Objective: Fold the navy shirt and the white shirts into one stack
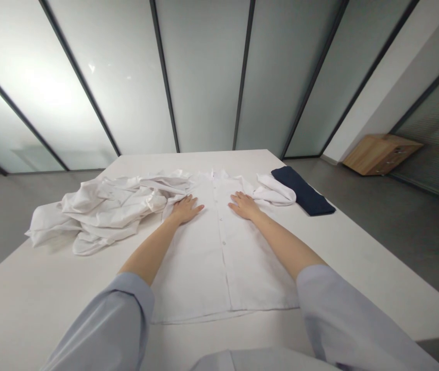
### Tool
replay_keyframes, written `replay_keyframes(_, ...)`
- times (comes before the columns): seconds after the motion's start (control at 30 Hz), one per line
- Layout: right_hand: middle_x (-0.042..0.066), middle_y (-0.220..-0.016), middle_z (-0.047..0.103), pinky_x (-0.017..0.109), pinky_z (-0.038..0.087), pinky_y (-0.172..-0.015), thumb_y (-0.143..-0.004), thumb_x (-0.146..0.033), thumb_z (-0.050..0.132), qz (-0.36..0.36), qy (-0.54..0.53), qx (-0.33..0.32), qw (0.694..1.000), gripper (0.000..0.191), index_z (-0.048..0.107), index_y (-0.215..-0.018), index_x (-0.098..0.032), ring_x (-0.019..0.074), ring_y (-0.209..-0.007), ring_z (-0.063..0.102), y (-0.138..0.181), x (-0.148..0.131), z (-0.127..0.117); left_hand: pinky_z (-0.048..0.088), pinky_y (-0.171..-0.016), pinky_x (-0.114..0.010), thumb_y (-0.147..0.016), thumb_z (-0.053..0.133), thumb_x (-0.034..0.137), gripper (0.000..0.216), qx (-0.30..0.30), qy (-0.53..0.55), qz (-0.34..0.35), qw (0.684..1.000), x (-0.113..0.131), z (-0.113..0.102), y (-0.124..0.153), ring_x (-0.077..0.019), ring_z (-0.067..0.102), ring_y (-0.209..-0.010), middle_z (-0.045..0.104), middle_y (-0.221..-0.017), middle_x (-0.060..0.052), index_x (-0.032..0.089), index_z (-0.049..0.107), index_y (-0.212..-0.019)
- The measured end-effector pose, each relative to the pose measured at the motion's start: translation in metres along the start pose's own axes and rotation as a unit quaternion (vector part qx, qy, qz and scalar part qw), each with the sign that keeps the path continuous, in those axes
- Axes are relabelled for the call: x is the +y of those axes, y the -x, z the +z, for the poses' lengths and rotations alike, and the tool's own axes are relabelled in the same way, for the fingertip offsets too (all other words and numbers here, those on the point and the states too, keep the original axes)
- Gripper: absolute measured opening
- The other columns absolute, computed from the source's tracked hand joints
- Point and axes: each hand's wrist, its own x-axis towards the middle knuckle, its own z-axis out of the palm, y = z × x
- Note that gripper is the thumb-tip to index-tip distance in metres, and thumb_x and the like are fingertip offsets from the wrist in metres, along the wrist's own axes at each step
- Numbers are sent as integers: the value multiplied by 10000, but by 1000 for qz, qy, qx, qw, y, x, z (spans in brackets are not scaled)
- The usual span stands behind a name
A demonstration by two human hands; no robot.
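Shirt (223, 257) lies buttoned and flat but unfolded, left hand (186, 208) and right hand (245, 205) pressing it open-palmed, gripping nothing.

The left forearm (153, 253) and right forearm (281, 241) stretch forward, bare. The left hand (187, 208) and right hand (245, 205) lie flat, palms down, fingers spread.

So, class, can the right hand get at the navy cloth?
Probably yes: the right hand lies flat on the shirt; only a sleeve lies between it and the navy cloth.
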Motion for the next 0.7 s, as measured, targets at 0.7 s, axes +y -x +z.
replay_keyframes(0.7, 143, -1548, 291, 476, 158, -1134, -915, -649, 296, 38, -13, -36, 999, 704, 372, -1464, -216, 328, -1419, 243, 10, -6, 0, 149, -1137, -530, -863, 276, 703, 774, 8, -17, -32, 999, 7, 7, 3, -360, 189, -1437, 153, -1593, -113, 251, 295, -1491)
